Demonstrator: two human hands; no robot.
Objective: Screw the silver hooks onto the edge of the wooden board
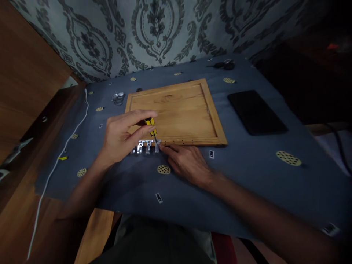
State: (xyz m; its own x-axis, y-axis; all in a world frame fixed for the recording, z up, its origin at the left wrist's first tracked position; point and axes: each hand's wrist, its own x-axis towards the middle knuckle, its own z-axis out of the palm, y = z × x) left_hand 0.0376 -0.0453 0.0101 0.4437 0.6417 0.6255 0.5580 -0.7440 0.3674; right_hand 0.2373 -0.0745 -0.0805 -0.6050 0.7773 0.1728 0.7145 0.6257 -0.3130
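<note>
My left hand (125, 134) pinches a small yellow and black screwdriver (151, 126) by its handle. The shaft points down, its tip at the right end of a shiny metal hook rail (149, 145). That rail, with several hooks, lies along the near edge of a framed wooden board (176, 110). Curled low against the same edge, my right hand (187, 163) has its fingertips at the rail's right end, by the screwdriver tip. Whatever lies beneath those fingertips is hidden. Several small dark holes run along the board's edge to the right of the rail.
Beyond the board's left corner lies a clear packet of metal pieces (118, 98). A black tablet-like slab (256, 112) rests at the right. Further back is a dark-handled tool (222, 65). A white cable (79, 124) trails down the left side of the blue patterned cloth (192, 209).
</note>
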